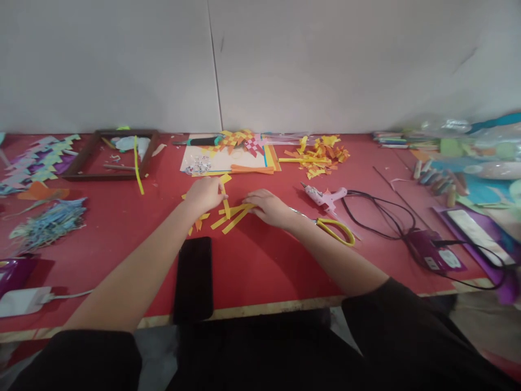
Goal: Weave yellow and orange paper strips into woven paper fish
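Note:
My left hand (204,195) is closed, thumb and fingers pinching a short yellow paper strip (227,209) that hangs down from them. To its right, my right hand (268,207) has its fingers bent and together over the ends of several yellow paper strips (234,220) fanned out on the red table. Small orange and yellow paper scraps (199,222) lie below my left hand. Scissors with yellow handles (337,232) rest partly behind my right forearm. A pink glue gun (324,198) lies farther right.
A black phone (194,277) lies at the table's front edge. Behind my hands are paper sheets (240,161) with woven pieces and a pile of orange and yellow scraps (325,152). A brown frame (73,177) stands left. A black cable (374,198) runs to a purple box (433,252).

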Tool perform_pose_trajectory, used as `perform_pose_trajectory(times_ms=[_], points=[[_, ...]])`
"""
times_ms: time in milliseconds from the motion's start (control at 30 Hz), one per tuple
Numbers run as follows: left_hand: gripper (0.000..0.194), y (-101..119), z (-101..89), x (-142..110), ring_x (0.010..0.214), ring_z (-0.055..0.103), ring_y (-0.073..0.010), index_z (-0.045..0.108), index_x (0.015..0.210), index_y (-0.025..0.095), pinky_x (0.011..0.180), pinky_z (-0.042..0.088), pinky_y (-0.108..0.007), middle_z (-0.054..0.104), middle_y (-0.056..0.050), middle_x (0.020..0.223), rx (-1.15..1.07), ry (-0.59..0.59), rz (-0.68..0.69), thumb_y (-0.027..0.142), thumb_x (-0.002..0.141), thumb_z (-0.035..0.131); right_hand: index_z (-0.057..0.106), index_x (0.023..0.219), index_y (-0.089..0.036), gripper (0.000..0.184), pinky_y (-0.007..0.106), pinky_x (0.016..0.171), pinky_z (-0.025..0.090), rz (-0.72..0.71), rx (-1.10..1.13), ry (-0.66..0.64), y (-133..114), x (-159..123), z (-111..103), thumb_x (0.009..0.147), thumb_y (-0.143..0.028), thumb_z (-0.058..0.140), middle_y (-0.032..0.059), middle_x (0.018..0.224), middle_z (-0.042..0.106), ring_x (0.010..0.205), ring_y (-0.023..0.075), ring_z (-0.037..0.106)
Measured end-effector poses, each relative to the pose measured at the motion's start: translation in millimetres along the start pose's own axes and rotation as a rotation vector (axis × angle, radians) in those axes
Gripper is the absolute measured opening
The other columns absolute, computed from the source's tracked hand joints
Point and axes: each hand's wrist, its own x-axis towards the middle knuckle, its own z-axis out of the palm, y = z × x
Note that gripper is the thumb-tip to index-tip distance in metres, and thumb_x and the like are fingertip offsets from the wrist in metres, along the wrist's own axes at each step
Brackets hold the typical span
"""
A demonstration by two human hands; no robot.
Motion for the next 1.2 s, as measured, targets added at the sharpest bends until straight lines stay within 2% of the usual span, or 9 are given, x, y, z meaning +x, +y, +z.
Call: perform_pose_trajectory(times_ms=[167,333,433,533,633,700,800,933,1200], points=[[0.042,-13,-1.1,3,0.109,0.065,-0.0388,0.069,0.103,0.017,0.087,0.052,-0.043,0.070,-0.019,0.114,0.087,0.011,-0.062,0.051,0.079,0.076,0.075,0.109,-0.019,0.024,0.046,0.100,0.048,0.004,-0.029,-0.084,1,13,8,0.087,-0.014,0.068,0.0120,0.108,0.069,0.105,0.0262,0.062],[0.031,-22,-11.9,14,0.105,0.067,-0.0353,0.071,0.096,0.019,0.085,0.052,-0.040,0.071,-0.017,0.110,0.099,0.021,-0.088,0.047,0.082,0.073,0.075,0.105,-0.021,0.017,0.043,0.097,0.047,0.025,-0.054,-0.104,1,5,5,0.093,-0.019,0.063,0.0099,0.104,0.069,0.100,0.0242,0.062],[0.028,-21,-14.4,21,0.110,0.065,-0.0339,0.069,0.100,0.019,0.090,0.051,-0.040,0.070,-0.016,0.114,0.098,0.066,-0.076,0.044,0.091,0.061,0.075,0.105,-0.021,0.018,0.042,0.098,0.046,0.039,-0.070,-0.091,0,-2,3,0.095,-0.019,0.059,0.0097,0.104,0.070,0.101,0.0239,0.061],[0.047,-16,-8.5,25,0.117,0.062,-0.0355,0.066,0.112,0.017,0.095,0.049,-0.042,0.067,-0.018,0.123,0.096,0.080,-0.073,0.057,0.089,0.059,0.074,0.105,-0.020,0.020,0.042,0.098,0.045,0.051,-0.080,-0.070,-2,-7,3,0.097,-0.019,0.056,0.0101,0.104,0.070,0.101,0.0242,0.060],[0.073,-14,-0.1,28,0.127,0.053,-0.0448,0.060,0.125,0.009,0.102,0.045,-0.049,0.060,-0.027,0.132,0.117,0.089,-0.110,0.065,0.078,0.070,0.074,0.105,-0.021,0.022,0.042,0.097,0.046,0.066,-0.083,-0.047,-1,-11,4,0.097,-0.017,0.055,0.0097,0.102,0.070,0.100,0.0240,0.060],[0.067,-16,2.8,32,0.127,0.054,-0.0446,0.060,0.124,0.010,0.102,0.045,-0.050,0.062,-0.027,0.129,0.122,0.084,-0.128,0.060,0.081,0.069,0.074,0.103,-0.022,0.022,0.042,0.096,0.047,0.071,-0.081,-0.035,1,-12,4,0.097,-0.016,0.054,0.0094,0.102,0.070,0.100,0.0239,0.060],[0.041,-23,0.9,39,0.115,0.063,-0.0350,0.067,0.115,0.017,0.096,0.051,-0.044,0.069,-0.018,0.118,0.111,0.034,-0.115,0.049,0.089,0.067,0.074,0.102,-0.022,0.022,0.042,0.096,0.047,0.075,-0.075,-0.022,3,-14,5,0.097,-0.016,0.054,0.0091,0.102,0.070,0.100,0.0238,0.060],[0.031,-29,-8.4,48,0.108,0.065,-0.0236,0.062,0.124,0.019,0.092,0.056,-0.044,0.063,-0.011,0.127,0.104,-0.031,-0.051,0.036,0.097,0.061,0.073,0.103,-0.021,0.021,0.042,0.096,0.048,0.073,-0.062,-0.009,3,-14,6,0.097,-0.016,0.054,0.0099,0.102,0.070,0.099,0.0236,0.060],[0.032,-35,-20.0,53,0.109,0.065,-0.0247,0.063,0.124,0.019,0.093,0.056,-0.045,0.065,-0.010,0.124,0.072,-0.027,0.043,0.033,0.095,0.064,0.073,0.103,-0.021,0.022,0.041,0.096,0.048,0.062,-0.050,-0.007,3,-14,5,0.097,-0.015,0.053,0.0093,0.101,0.069,0.100,0.0235,0.060]])
